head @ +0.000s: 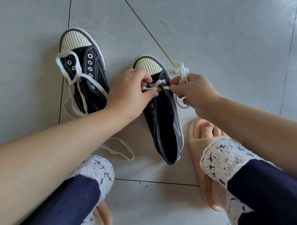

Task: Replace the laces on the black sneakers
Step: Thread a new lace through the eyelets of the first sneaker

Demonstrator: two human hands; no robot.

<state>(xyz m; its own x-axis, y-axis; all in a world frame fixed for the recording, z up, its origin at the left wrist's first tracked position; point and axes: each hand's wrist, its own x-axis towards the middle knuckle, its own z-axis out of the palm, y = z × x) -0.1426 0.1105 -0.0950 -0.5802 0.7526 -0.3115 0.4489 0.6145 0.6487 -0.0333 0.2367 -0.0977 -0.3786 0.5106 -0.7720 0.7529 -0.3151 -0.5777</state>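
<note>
Left hand pinches lace at toe-end eyelets, steadying near sneaker; right hand grips bunched free end, likely to avoid tangles (far sneaker barely threaded).

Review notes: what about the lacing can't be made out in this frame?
- Head view: front eyelets of the near sneaker, covered by the left hand and right hand.
- Head view: tips of the white lace, hidden by fingers or left forearm.
- Head view: heel of the far sneaker, behind that forearm.
</note>
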